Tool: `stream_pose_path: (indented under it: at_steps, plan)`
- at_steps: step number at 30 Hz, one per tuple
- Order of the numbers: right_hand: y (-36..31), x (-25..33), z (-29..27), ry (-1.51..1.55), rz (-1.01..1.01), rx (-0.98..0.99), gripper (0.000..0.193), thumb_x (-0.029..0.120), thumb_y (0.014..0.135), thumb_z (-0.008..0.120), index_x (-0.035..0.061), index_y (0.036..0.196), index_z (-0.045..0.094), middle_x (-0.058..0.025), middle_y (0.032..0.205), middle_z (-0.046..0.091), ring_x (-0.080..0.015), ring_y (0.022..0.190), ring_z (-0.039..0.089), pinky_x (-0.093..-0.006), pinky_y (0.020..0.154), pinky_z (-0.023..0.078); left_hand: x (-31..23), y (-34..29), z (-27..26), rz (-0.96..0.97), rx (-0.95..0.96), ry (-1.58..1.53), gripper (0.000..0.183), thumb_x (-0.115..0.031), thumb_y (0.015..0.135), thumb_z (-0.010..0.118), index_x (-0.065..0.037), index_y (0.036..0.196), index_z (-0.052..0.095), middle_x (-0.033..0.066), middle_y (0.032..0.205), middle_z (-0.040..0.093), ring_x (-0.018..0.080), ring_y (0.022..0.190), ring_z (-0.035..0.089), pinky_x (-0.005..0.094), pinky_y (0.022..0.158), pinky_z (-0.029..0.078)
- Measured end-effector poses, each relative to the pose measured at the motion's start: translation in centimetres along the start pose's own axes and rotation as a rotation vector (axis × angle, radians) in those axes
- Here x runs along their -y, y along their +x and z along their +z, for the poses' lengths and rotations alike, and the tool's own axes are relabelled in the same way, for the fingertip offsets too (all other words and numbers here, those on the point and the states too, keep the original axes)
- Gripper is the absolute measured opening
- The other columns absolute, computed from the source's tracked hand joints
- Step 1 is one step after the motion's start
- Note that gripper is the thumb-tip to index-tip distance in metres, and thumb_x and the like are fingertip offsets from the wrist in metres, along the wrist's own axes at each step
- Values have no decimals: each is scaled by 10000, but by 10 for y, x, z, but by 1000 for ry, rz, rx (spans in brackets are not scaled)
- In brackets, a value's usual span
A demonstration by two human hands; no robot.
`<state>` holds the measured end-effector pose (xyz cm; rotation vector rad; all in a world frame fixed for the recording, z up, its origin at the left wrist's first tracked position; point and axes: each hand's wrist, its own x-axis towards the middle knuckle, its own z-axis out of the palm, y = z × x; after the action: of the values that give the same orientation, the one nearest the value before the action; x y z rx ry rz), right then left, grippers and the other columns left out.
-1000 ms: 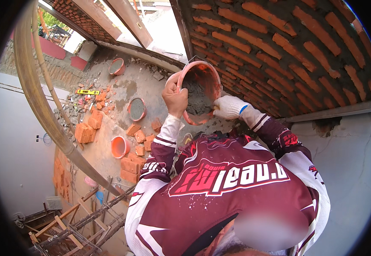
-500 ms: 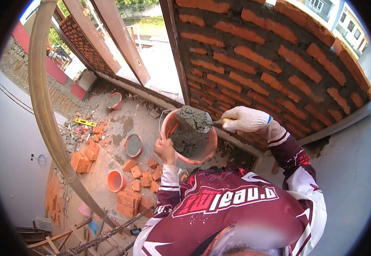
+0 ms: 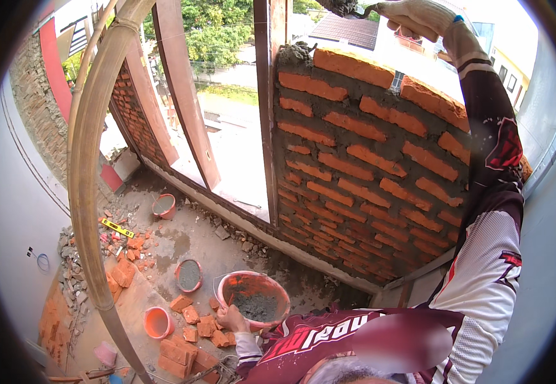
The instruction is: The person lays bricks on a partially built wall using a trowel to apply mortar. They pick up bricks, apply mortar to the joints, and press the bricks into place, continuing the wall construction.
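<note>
My right hand, in a knitted white glove, is raised high at the top edge, closed round a trowel. Grey mortar sits on its blade, partly cut off by the picture's edge. Below it stands the brick wall, with a dab of mortar on its top left corner beside the wooden post. My bare left hand grips the rim of a large orange bucket, low in front of me, which holds grey mortar.
Smaller buckets stand on the floor, some with grey mix. Loose bricks lie near the big bucket. A yellow spirit level rests on rubble at left. A thick bamboo pole slants across the left side. Window frames adjoin the wall.
My right hand has lifted the loaded trowel from over the bucket to above the wall's top. The left hand keeps hold of the bucket, now lower in view as the view tilted up.
</note>
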<state>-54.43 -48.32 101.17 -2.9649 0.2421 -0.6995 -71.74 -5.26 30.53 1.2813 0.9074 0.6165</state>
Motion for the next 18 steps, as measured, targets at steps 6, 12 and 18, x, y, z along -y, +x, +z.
stream_pose_path:
  at_steps: [6, 12, 18]
  plan:
    - [86, 30, 76, 33, -237, 18, 325, 309, 969, 603, 3, 903, 690, -91, 758, 638, -191, 619, 608, -365, 567, 515, -10, 4, -29, 40, -165, 16, 260, 96, 713, 537, -64, 718, 332, -30, 733, 423, 97, 593, 381, 306, 520, 320]
    - [89, 56, 106, -512, -398, -69, 324, 226, 902, 686, -16, 1110, 738, -213, 1123, 751, -337, 999, 730, -444, 893, 576, -21, 8, -45, 18, -222, -15, 306, 88, 704, 558, -78, 681, 303, -26, 689, 394, 99, 571, 352, 328, 502, 301]
    - [90, 61, 83, -485, -319, -11, 436, 270, 896, 724, 8, 1240, 674, -207, 1202, 719, -364, 1143, 679, -454, 967, 536, -10, 12, -52, 17, -250, -22, 269, 84, 700, 562, -54, 693, 332, -11, 709, 423, 108, 592, 370, 328, 520, 320]
